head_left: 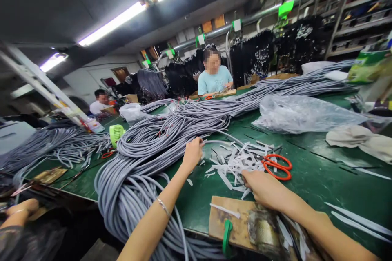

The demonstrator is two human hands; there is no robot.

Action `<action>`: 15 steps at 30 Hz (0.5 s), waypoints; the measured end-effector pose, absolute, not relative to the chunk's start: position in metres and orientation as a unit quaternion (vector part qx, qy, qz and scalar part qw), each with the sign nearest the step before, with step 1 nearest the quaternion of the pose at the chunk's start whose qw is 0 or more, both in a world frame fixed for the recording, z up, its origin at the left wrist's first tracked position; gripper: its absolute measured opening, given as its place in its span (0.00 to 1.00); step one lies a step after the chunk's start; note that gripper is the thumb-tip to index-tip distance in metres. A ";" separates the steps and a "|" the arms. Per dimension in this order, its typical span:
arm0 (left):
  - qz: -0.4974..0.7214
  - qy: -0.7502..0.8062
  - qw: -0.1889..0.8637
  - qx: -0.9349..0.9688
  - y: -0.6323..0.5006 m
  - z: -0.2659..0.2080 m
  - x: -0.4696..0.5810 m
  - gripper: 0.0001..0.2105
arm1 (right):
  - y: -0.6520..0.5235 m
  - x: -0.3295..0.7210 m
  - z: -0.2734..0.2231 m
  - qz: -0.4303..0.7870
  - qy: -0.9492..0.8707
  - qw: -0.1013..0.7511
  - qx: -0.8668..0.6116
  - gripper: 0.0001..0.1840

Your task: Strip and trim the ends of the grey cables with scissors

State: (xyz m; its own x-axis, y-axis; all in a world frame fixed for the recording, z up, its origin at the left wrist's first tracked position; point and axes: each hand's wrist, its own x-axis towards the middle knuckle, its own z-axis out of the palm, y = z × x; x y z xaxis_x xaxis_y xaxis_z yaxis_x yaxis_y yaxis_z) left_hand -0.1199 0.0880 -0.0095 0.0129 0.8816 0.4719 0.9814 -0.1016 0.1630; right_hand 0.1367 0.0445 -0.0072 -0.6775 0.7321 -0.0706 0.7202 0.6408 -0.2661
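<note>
My left hand [193,154] is closed, its fingertips on a grey cable [216,142] at the edge of the large bundle. Coils of this grey cable bundle [147,142] spread to its left and behind it. Close to the pile of white strips [234,161], my right hand [265,187] has its fingers curled together; what they pinch, if anything, is hidden. Just beyond that hand lie red-handled scissors [277,167], their blades partly among the strips. A wooden board [226,218] with a worn metal block [265,228] sits below my right forearm.
A green clip [227,236] is at the board's front edge. Clear plastic bags [306,114] and a pale cloth [361,140] lie at the right. A small green fan [116,133] stands left of the coils. One person [215,79] sits across the table; others are at the left.
</note>
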 end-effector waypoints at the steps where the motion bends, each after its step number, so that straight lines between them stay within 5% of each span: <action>1: -0.261 -0.654 0.115 -0.701 0.085 -0.005 -0.120 0.11 | 0.043 0.136 -0.006 0.135 -0.905 0.023 -0.403 0.17; 6: -0.361 -0.593 0.160 -0.702 0.049 0.017 -0.111 0.09 | 0.040 0.134 -0.004 0.126 -0.906 0.081 -0.396 0.10; 15: -0.430 -0.549 0.189 -0.691 -0.056 0.020 -0.076 0.08 | 0.033 0.128 -0.008 0.121 -0.917 0.096 -0.369 0.12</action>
State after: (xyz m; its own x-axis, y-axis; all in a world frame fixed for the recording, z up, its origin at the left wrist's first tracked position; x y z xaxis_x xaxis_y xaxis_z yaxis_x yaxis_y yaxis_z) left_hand -0.0757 -0.0561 0.0205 0.0267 0.5965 0.8022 0.9216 -0.3256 0.2115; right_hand 0.1275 0.0328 -0.0077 -0.7094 0.6994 0.0876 0.6528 0.6988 -0.2926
